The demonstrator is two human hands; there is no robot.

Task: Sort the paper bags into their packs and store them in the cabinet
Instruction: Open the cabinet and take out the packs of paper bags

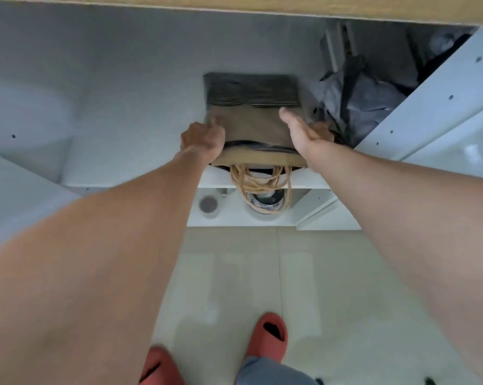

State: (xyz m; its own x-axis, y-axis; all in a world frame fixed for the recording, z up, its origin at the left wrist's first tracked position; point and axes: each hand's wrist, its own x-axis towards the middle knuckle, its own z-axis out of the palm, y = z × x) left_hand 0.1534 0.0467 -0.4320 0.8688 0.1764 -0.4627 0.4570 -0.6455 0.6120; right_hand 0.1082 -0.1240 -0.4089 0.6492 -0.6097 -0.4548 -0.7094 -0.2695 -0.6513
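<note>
- The pack (255, 126) of brown paper bags lies flat on the white cabinet shelf (140, 151), long axis running front to back: dark wrapped end toward the rear wall, open end with the handles toward the person.
- The near end of the pack overhangs the shelf's front edge, and the cord handles (262, 184) dangle below that edge.
- Left hand (204, 140) is at the pack's left near corner, fingers curled onto its side in a fairly closed grip; whether it clamps the pack or only presses on it I cannot tell, since the frame is blurred.
- Right hand (304, 132) is at the pack's right edge, palm open and fingers spread wide, thumb lying over the top face; it looks to be resting against the pack, not gripping it.
- So the pack sits between the two hands and straight ahead of them, both about equally near; the left is slightly closer to the front edge.
- My judgement: the next move is a push straight back along the long axis, until the near end clears the shelf's front edge.
- Just right of the pack, a dark crumpled plastic bag (357, 104) crowds the right hand; drifting that way could snag it.
- Left of the pack the shelf is bare.
</note>
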